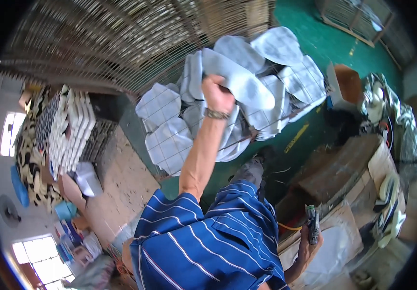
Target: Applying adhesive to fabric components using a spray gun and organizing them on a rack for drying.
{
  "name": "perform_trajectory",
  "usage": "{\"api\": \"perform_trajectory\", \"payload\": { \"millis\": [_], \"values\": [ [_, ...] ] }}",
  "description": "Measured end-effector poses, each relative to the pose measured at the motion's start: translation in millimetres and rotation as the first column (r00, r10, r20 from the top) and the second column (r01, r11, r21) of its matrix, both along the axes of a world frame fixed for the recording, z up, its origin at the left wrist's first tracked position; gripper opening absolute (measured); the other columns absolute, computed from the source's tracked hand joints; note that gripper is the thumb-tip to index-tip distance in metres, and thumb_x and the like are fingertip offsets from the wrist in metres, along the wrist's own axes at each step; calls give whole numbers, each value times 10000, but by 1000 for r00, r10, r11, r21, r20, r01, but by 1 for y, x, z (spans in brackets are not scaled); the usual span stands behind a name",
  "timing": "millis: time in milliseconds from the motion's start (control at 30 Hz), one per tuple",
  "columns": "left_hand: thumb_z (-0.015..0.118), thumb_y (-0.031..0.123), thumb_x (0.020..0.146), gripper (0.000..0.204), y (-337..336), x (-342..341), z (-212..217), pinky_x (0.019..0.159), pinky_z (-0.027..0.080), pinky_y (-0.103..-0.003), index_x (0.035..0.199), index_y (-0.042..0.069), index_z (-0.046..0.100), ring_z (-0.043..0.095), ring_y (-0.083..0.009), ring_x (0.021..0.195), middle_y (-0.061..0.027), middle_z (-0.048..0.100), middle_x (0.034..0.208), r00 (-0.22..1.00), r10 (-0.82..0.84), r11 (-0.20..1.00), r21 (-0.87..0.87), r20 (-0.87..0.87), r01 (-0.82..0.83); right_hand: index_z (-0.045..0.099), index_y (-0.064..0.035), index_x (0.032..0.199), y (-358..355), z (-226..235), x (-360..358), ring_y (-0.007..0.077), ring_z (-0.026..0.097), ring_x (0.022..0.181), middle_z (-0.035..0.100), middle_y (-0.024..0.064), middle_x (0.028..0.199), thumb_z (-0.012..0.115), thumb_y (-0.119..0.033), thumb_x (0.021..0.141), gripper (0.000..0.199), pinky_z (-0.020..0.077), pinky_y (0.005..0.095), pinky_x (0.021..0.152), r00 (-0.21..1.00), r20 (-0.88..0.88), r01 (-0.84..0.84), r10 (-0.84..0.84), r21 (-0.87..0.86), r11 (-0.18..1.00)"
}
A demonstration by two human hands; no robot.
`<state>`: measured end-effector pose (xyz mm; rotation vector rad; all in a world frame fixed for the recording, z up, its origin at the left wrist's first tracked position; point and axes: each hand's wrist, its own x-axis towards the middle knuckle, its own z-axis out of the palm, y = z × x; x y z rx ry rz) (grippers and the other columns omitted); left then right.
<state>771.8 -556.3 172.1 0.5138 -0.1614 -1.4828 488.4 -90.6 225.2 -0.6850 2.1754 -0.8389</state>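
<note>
My left hand (218,95) is stretched forward and closed on the lower edge of a long, rounded white-and-grey panel (244,81), which tilts over a pile of similar pale panels (168,138). The pile rests in a wire-grid cage (293,115). A patterned band circles my left wrist. Low on the right, beside the worktable, my right hand (310,245) grips a dark and silver hand tool (312,223) pointing upward. Its exact kind is too small to make out. A yellow hose (289,227) shows next to that hand.
Beyond the panels leans a large slatted rack (121,46). A cardboard-covered worktable (336,169) stands at my right, near an open box (346,83). Stacked white pieces (73,130) and a tan board (124,169) are on the left. The floor (295,29) is green.
</note>
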Motion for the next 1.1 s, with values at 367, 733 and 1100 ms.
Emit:
{"api": "perform_trajectory", "payload": {
  "millis": [367, 733, 1100],
  "values": [
    [543, 196, 792, 646, -27, 309, -174, 1152, 387, -623, 1418, 38, 518, 605, -375, 1192, -154, 591, 1357, 681, 720, 650, 210, 138, -730, 627, -32, 1423, -73, -19, 3, 195, 670, 1021, 740, 121, 1130, 689, -173, 943, 504, 518, 319, 903, 976, 52, -218, 213, 106, 970],
    [689, 185, 943, 447, 46, -12, -311, 701, 530, -274, 1348, 20, 596, 649, -113, 761, -39, 682, 873, 379, -298, 954, 286, 876, 89, 618, -56, 1438, -51, -23, 36, 176, 664, 1043, 741, 90, 1181, 710, -263, 960, 529, 514, 322, 944, 999, -21, -47, 51, 147, 988],
    [675, 203, 994, 429, 173, -234, -222, 903, 570, -308, 1379, 19, 634, 707, -179, 1012, -104, 731, 1144, -373, -506, -133, 356, 778, 925, 586, -32, 1434, 32, -33, 55, 325, 694, 996, 707, 219, 1121, 743, -22, 872, 583, 532, 364, 904, 842, -126, 490, -525, -232, 840]
  ]
}}
